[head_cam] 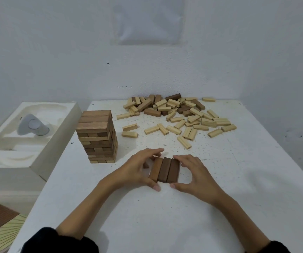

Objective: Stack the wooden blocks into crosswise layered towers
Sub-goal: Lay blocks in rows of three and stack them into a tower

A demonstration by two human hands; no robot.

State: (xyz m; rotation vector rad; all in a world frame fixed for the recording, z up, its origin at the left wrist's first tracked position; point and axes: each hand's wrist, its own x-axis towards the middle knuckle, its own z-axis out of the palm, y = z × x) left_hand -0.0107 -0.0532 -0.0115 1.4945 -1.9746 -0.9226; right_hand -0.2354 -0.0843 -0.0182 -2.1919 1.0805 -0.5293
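Note:
Three brown wooden blocks [165,169] lie side by side on the white table [165,216], forming one flat row. My left hand [138,170] cups the row's left side, thumb at the near end and fingers curled round the far end. My right hand [194,174] grips the right side the same way. A finished tower [97,136] of crosswise layers stands to the left. A heap of loose blocks [178,115], pale and dark, is spread over the far part of the table.
A white moulded box [19,143] with a grey object inside sits off the table's left edge. The wall runs close behind the heap. Patterned floor shows at the lower left.

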